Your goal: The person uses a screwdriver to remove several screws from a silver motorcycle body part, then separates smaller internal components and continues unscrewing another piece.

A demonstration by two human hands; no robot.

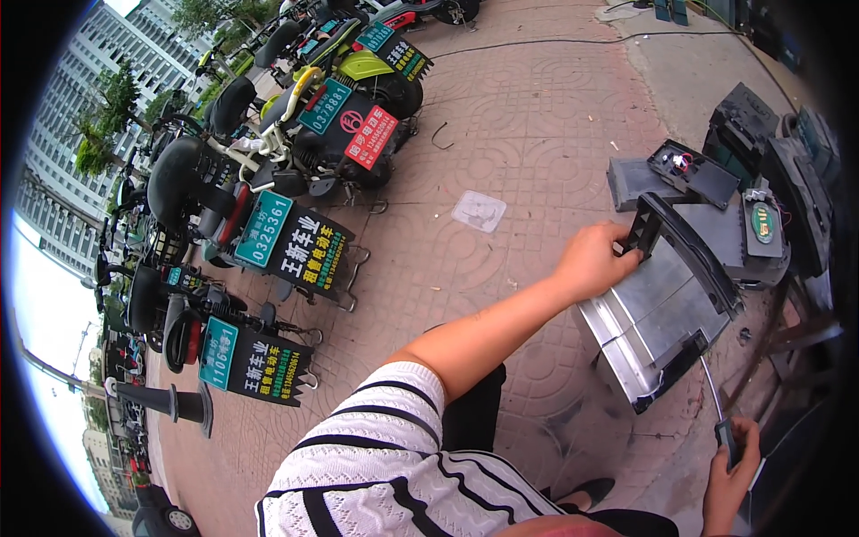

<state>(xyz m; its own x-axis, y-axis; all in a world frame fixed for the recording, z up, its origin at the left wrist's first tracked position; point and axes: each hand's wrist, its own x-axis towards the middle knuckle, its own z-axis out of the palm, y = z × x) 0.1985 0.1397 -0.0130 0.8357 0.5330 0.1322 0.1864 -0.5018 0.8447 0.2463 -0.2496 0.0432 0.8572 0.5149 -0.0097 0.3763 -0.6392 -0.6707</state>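
Note:
A silver metal battery case with black plastic ends is tilted in front of me on the right. My left hand is closed round the black handle frame at its upper end. Low on the right, my right hand grips a screwdriver by its dark handle. The thin shaft reaches up to the black plastic at the case's lower right side; whether the tip sits in a screw is too small to tell.
Several black and grey plastic cases lie beyond the battery case. A parked row of electric scooters lines the left, near a dark traffic cone. Flat on the paving is a clear plastic piece. A black cable crosses farther back.

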